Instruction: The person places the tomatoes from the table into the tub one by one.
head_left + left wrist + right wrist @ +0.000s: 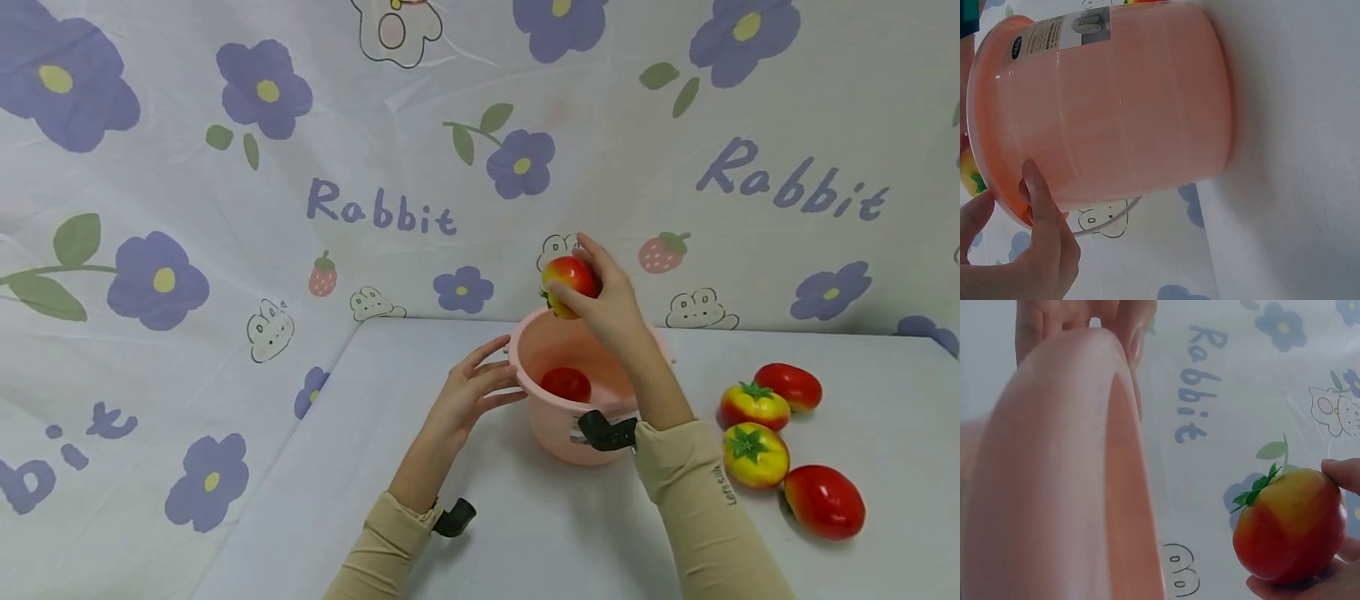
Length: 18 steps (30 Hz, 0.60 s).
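Note:
My right hand [611, 304] grips a red-and-yellow tomato [572, 279] with a green leafy top, holding it in the air above a pink bucket [570, 433]. In the right wrist view the tomato [1291, 528] sits between thumb and fingers, apart from the bucket's rim [1116, 356]. At the bucket's left side, my left hand [468, 387] holds the rim. The left wrist view shows its thumb at the rim and its fingers against the outer wall [1129, 112]. Inside the bucket lies a red tomato [566, 384]; the near wall hides part of the bottom.
Right of the bucket, several loose tomatoes lie on the white table [885, 400]: a red one [791, 386] at the back, yellow-red ones [757, 457] in the middle, and a red one [825, 502] in front. A patterned cloth [600, 125] hangs behind and at left.

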### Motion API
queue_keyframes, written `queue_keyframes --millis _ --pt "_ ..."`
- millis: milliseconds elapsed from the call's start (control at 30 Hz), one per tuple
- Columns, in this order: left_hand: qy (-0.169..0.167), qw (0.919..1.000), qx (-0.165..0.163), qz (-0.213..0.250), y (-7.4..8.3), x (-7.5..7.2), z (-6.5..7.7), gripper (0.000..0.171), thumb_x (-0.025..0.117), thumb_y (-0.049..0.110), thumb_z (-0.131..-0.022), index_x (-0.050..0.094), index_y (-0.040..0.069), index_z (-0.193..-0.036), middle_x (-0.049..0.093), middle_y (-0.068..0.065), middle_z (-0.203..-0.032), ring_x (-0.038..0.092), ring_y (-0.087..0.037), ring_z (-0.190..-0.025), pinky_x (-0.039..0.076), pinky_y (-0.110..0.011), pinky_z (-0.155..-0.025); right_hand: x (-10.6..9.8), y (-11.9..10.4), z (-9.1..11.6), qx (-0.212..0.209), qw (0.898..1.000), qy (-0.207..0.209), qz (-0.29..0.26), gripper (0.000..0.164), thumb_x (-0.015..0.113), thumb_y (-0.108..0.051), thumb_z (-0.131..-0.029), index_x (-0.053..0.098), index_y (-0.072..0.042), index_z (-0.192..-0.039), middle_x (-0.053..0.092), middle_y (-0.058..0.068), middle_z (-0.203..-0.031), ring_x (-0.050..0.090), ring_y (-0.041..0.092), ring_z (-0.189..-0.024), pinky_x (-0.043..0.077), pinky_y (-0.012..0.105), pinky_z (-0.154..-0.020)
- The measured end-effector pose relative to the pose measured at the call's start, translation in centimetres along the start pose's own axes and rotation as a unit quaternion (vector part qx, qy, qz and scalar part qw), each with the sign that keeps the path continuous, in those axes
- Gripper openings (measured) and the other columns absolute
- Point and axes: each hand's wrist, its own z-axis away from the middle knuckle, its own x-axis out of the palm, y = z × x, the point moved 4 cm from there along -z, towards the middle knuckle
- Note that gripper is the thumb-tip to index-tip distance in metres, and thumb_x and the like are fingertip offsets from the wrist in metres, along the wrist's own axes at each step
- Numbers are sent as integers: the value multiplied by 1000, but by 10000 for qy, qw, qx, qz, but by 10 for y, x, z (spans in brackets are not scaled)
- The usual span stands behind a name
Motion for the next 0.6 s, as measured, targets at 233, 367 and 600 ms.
queue_keyframes --millis 233,367,600 --pt "33 10000 -58 -6 0 0 -1 47 66 18 -93 54 26 -138 55 -23 -138 70 -17 -103 56 -44 -95 6 -1 -2 42 9999 -113 -74 73 62 -18 -95 22 -23 -156 35 9 -158 36 32 -142 44 48 -110" --pt "21 10000 -52 -6 0 0 -3 48 65 18 -93 53 25 -138 55 -23 -139 69 -17 -104 56 -43 -96 10 -1 -4 64 9998 -179 -60 73 62 -18 -95 21 -24 -156 35 9 -158 36 32 -143 45 48 -109" --pt "74 9999 -94 9 0 1 -3 47 65 18 -93 53 26 -138 55 -22 -139 69 -18 -105 55 -44 -96 15 4 -4 52 9994 -349 -32 73 62 -22 -96 20 -26 -156 34 8 -158 37 32 -142 45 47 -109"
